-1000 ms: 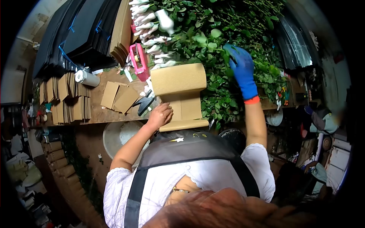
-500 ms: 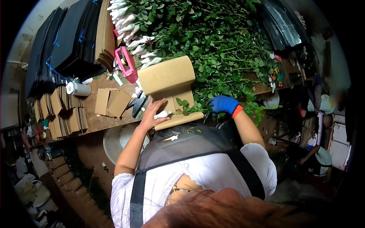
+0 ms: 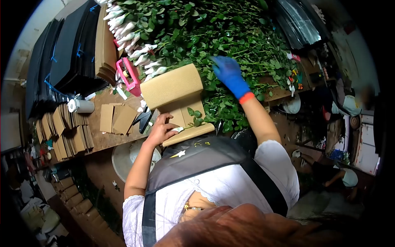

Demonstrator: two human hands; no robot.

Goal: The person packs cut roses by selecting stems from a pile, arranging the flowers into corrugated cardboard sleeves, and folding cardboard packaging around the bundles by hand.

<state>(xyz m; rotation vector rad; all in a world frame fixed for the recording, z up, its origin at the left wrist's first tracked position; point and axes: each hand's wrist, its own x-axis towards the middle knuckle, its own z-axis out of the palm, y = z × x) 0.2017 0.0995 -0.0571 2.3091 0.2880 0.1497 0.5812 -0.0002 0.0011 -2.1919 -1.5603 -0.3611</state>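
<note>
Right hand [image 3: 228, 74] has swung to one o'clock over the piled stems [image 3: 222, 35], many left there, while at nine o'clock the left hand [image 3: 159, 131] curls fingers over one white-capped stem [image 3: 197, 122] laid on cardboard [image 3: 172, 86], neither grip certain.

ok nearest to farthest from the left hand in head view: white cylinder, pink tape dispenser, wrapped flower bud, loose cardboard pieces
1. Wrapped flower bud, at the left hand
2. Loose cardboard pieces, to its left
3. Pink tape dispenser, forward-left
4. White cylinder, farther left
</note>
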